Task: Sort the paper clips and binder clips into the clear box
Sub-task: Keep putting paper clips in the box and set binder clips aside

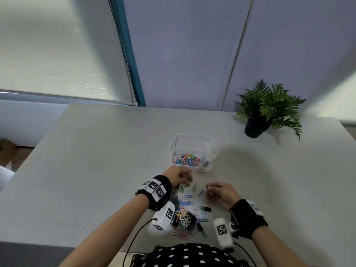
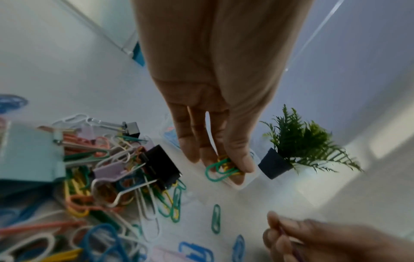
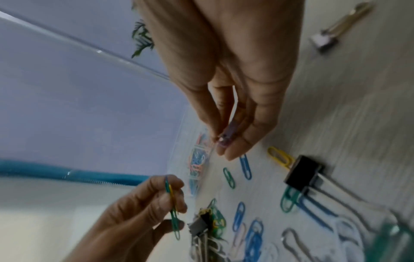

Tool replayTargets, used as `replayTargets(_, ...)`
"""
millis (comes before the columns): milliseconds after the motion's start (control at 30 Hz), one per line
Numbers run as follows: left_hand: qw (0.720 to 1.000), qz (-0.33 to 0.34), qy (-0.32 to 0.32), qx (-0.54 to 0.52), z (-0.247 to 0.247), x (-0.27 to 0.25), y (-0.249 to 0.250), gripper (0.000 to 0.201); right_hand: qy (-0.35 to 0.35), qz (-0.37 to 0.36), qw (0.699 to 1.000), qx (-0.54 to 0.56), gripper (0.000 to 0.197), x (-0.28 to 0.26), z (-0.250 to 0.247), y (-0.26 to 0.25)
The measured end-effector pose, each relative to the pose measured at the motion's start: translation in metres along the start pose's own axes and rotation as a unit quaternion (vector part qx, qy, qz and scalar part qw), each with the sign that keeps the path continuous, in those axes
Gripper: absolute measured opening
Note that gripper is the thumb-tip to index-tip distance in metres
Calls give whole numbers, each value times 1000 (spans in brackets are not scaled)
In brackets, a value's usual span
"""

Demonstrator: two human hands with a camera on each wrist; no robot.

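From the head view, the clear box (image 1: 192,151) sits on the surface (image 1: 96,160) just past both hands and already has lots of colored paper clips inside, but a big pile of clips (image 1: 185,218) with black binder clips mixed in still waits near the person, so the job looks partly done. In the left wrist view, the left hand (image 2: 215,124) pinches a green paper clip (image 2: 218,170) and a yellow one together near the box. In the right wrist view, the right hand (image 3: 228,97) pinches a small purple clip (image 3: 226,136), while a black binder clip (image 3: 302,172) and a few loose paper clips lie on the surface close by.
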State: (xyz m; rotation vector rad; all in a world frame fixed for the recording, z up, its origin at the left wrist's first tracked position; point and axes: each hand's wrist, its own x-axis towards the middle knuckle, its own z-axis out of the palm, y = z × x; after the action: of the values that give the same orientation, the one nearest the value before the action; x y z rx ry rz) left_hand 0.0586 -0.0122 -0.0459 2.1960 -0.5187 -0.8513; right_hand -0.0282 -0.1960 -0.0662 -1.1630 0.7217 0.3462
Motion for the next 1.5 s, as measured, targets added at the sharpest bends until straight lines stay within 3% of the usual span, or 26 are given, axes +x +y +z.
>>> replayTargets(67,997,-18,19,-73,-2,0,-4,17,-1,26,997,66,17,-2,-1,0)
replayTargets(200,976,-61,61,-200,-15,6,2,21,-5,57,994,98,29,-2,-2,-7)
replayTargets(333,984,-63,135,-94,-36,32,24,25,-9,23,991,130,24,6,12,-33)
replayTargets(400,989,-61,135,-14,-44,42,34,25,-30,-3,992,123,22,13,21,-52)
replayTargets(500,991,-68,114,31,-52,52,34,25,-80,-53,993,68,21,20,32,-77)
replayTargets(600,990,-80,116,-8,-54,53,29,24,-112,-106,988,-25,20,20,34,-90)
replayTargets(767,991,-86,100,-13,-50,46,24,26,-120,-151,945,-265,24,21,28,-77)
replayTargets(900,993,-86,78,31,-47,43,26,32,-107,-134,921,-349,22,21,23,-59)
replayTargets(1033,991,-44,122,39,-48,38,24,37,-44,-187,950,-244,26,31,26,-66)
replayTargets(1100,986,-15,167,13,-49,35,21,39,8,-235,949,-209,29,39,31,-75)
replayTargets(1233,976,25,204,-68,-54,28,10,39,57,-277,921,-267,25,52,43,-86)
replayTargets(1367,971,28,214,-102,-52,15,-6,37,73,-270,894,-350,13,56,35,-80)
replayTargets(1500,979,28,182,-83,-31,3,-15,33,59,-226,939,-253,18,47,20,-70)
